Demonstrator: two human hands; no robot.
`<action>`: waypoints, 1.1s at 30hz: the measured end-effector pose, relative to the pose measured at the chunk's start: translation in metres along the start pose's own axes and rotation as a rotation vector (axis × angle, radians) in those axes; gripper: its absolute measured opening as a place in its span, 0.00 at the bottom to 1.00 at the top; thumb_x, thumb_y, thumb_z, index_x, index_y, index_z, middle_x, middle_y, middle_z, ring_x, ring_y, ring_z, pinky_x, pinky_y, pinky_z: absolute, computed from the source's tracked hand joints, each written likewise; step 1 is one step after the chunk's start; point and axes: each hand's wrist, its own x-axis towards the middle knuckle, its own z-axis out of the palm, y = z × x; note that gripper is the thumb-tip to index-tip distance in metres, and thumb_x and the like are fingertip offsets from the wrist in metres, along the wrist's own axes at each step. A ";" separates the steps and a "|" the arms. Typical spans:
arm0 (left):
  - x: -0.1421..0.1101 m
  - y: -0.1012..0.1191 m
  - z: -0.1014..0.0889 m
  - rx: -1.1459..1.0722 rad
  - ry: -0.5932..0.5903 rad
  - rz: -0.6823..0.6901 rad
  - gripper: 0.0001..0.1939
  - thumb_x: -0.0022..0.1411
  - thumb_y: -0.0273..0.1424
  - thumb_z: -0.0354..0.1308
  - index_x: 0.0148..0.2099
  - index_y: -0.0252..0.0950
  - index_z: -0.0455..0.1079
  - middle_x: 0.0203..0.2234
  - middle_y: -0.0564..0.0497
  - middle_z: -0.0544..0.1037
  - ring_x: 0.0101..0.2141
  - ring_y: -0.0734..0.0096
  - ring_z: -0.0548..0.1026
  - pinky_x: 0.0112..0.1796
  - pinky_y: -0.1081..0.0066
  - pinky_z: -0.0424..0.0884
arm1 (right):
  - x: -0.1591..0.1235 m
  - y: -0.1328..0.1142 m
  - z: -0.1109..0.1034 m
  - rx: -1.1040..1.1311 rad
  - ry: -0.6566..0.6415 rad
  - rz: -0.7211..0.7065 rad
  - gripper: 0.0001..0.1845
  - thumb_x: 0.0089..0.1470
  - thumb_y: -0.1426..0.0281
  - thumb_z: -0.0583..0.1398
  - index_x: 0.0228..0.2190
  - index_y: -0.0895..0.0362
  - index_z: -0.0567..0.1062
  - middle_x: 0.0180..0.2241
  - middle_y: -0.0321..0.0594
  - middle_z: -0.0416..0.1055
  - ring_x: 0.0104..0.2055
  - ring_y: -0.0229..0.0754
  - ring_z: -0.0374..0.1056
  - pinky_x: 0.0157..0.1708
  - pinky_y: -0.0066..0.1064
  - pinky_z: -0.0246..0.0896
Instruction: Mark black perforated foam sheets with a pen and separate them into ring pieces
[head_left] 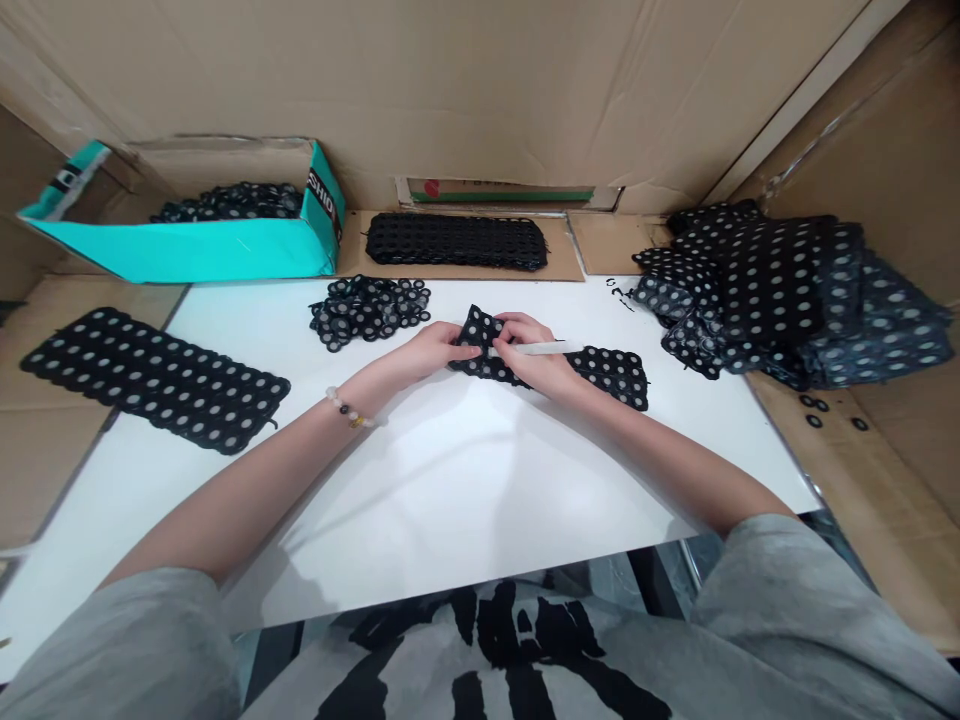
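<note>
A narrow black sheet (pixel 615 375) covered with rows of pale dots lies across the middle of the white table. My left hand (pixel 433 350) pinches its left end, thumb on top and fingers partly hidden behind. In my right hand (pixel 540 365) is a slim white pen-like tool (pixel 546 347), its tip pointing left at the sheet close to my left thumb. The tip itself is too small to make out. Just beyond my left hand sits a loose pile of black rings (pixel 367 310).
Another dotted black sheet (pixel 154 380) lies at left. A turquoise box (pixel 225 250) holding dark ring-like pieces stands back left. A stack of black perforated strips (pixel 456 241) rests on cardboard at the back. Dotted sheets (pixel 780 290) are heaped at right, with several loose rings (pixel 814 421) nearby.
</note>
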 end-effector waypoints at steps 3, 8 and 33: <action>-0.001 0.002 -0.003 0.018 0.000 -0.039 0.19 0.50 0.45 0.68 0.35 0.33 0.74 0.29 0.49 0.77 0.29 0.68 0.71 0.31 0.70 0.63 | 0.003 0.001 -0.001 0.029 0.006 -0.004 0.11 0.53 0.70 0.60 0.21 0.54 0.68 0.45 0.46 0.77 0.50 0.49 0.73 0.54 0.42 0.66; -0.007 0.011 0.003 0.333 0.138 0.010 0.21 0.53 0.48 0.63 0.35 0.34 0.76 0.31 0.48 0.80 0.33 0.60 0.75 0.35 0.67 0.67 | 0.012 0.010 -0.014 0.485 -0.147 0.310 0.14 0.50 0.60 0.65 0.22 0.55 0.70 0.25 0.35 0.70 0.25 0.38 0.67 0.26 0.30 0.63; 0.000 -0.001 0.007 0.432 0.272 0.044 0.22 0.47 0.49 0.67 0.33 0.34 0.77 0.33 0.46 0.83 0.38 0.52 0.78 0.39 0.63 0.72 | 0.004 0.000 -0.013 0.261 -0.084 0.307 0.13 0.53 0.66 0.61 0.20 0.57 0.71 0.37 0.42 0.78 0.21 0.33 0.66 0.22 0.29 0.63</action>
